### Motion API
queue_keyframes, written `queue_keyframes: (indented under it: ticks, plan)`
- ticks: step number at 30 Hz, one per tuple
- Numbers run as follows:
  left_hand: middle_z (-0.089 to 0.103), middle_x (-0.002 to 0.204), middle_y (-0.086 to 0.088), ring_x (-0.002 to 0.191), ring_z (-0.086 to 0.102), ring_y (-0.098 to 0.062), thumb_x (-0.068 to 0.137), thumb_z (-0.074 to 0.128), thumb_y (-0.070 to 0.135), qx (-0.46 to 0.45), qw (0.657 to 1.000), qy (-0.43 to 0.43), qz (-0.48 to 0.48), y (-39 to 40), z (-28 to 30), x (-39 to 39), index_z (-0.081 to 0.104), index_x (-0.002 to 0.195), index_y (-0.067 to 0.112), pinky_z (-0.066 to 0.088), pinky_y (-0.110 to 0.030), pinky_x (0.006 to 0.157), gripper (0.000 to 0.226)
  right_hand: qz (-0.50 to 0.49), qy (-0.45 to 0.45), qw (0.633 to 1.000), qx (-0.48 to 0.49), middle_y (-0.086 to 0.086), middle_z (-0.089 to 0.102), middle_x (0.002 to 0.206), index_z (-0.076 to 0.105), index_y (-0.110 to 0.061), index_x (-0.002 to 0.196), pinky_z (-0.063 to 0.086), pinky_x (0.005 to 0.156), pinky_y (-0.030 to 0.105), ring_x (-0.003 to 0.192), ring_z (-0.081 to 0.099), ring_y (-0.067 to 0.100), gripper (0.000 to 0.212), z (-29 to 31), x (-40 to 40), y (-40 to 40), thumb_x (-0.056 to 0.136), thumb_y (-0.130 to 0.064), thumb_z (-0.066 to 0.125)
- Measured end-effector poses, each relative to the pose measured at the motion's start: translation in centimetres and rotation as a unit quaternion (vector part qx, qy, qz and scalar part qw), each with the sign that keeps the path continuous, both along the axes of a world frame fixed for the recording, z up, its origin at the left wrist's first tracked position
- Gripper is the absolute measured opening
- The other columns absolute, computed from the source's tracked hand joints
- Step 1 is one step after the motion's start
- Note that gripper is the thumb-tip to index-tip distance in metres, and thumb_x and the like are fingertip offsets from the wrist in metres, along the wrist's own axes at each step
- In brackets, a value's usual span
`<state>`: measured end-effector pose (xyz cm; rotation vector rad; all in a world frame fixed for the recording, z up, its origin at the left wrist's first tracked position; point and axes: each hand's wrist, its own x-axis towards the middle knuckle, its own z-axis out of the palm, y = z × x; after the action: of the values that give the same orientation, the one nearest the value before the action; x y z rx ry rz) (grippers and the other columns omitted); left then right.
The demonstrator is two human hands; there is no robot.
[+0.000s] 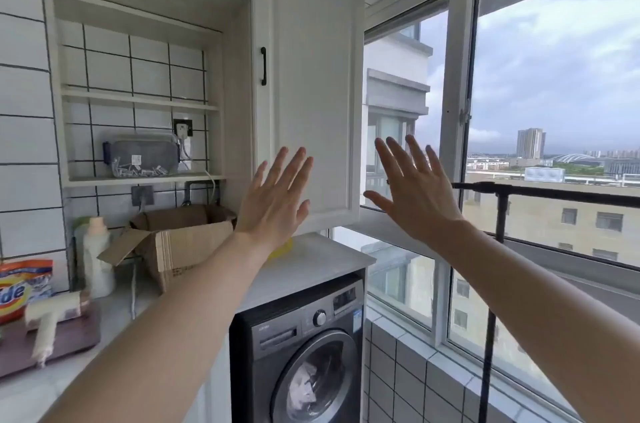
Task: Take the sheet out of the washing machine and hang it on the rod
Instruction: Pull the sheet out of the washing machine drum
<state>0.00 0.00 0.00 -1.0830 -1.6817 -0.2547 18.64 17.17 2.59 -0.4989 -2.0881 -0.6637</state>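
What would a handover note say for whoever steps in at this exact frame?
Left hand: open, raised in the air, holding nothing.
Right hand: open, raised, holding nothing.
Washing machine: under the counter, door closed; pale fabric, likely the sheet, shows through the door glass.
Rod: black, bare, along the window on the right.
Done: nothing yet.
Left: open the door, pull the sheet out, hang it on the rod.

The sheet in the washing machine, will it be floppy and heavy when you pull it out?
Probably floppy: the sheet lies crumpled behind the closed washing machine door. Likely heavy if still damp, though wetness cannot be seen. Both hands are empty.
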Motion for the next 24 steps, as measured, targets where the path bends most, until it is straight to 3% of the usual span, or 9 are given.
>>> queue_keyframes:
  ticks: [5,9,12,17,20,24]
  plan:
    - [0.047,0.146,-0.011,0.137,0.041,-0.032,0.093,0.055,0.028,0.005,1.0,0.012,-0.024,3.3,-1.8,-2.3,0.042,0.143,0.008,0.04,-0.047,0.106,0.056,0.011,-0.014,1.0,0.007,0.011,0.038,0.15,0.025,-0.011,0.15,0.02,0.117,0.048,0.143,0.025,0.031,0.073,-2.7,-2.9,3.0,0.095,-0.059,0.03]
    - [0.068,0.113,-0.009,0.111,0.059,-0.031,0.09,0.049,0.025,0.013,0.998,0.03,-0.047,6.3,-3.9,-5.3,0.057,0.125,0.007,0.05,-0.04,0.082,0.039,0.03,-0.02,0.999,0.005,0.012,0.051,0.138,0.042,-0.007,0.141,0.033,0.111,0.047,0.133,0.042,0.032,0.064,-5.3,-5.9,5.5,0.095,-0.052,0.037]
    - [0.071,0.091,-0.009,0.094,0.062,-0.032,0.088,0.054,0.02,0.007,0.997,0.009,-0.08,8.8,-5.7,-8.4,0.062,0.105,0.006,0.051,-0.04,0.073,0.024,0.046,-0.02,0.999,0.001,0.012,0.06,0.127,0.051,-0.005,0.132,0.043,0.101,0.045,0.121,0.053,0.031,0.056,-7.3,-8.8,7.5,0.093,-0.045,0.051]
    - [0.069,0.078,-0.004,0.08,0.062,-0.026,0.086,0.057,0.017,-0.016,0.996,-0.043,-0.079,12.8,-9.2,-14.4,0.064,0.087,0.009,0.048,-0.036,0.065,0.01,0.045,-0.051,0.997,-0.034,0.011,0.064,0.117,0.055,-0.004,0.128,0.049,0.095,0.042,0.111,0.06,0.03,0.053,-10.7,-14.4,11.8,0.09,-0.041,0.057]
    - [0.07,0.076,-0.003,0.076,0.062,-0.025,0.081,0.069,0.015,-0.028,0.994,-0.066,-0.081,14.9,-11.6,-17.3,0.065,0.086,0.009,0.048,-0.034,0.064,0.009,0.041,-0.064,0.996,-0.056,0.012,0.065,0.116,0.055,-0.004,0.128,0.051,0.094,0.041,0.109,0.061,0.031,0.051,-12.9,-17.3,14.0,0.089,-0.037,0.061]
    - [0.069,0.078,-0.004,0.079,0.062,-0.025,0.087,0.056,0.021,-0.055,0.989,-0.115,-0.071,17.5,-15.5,-21.0,0.067,0.091,0.01,0.052,-0.036,0.065,0.016,0.029,-0.087,0.992,-0.082,0.011,0.066,0.114,0.055,-0.004,0.127,0.052,0.092,0.041,0.107,0.062,0.03,0.051,-16.3,-20.6,16.7,0.087,-0.034,0.062]
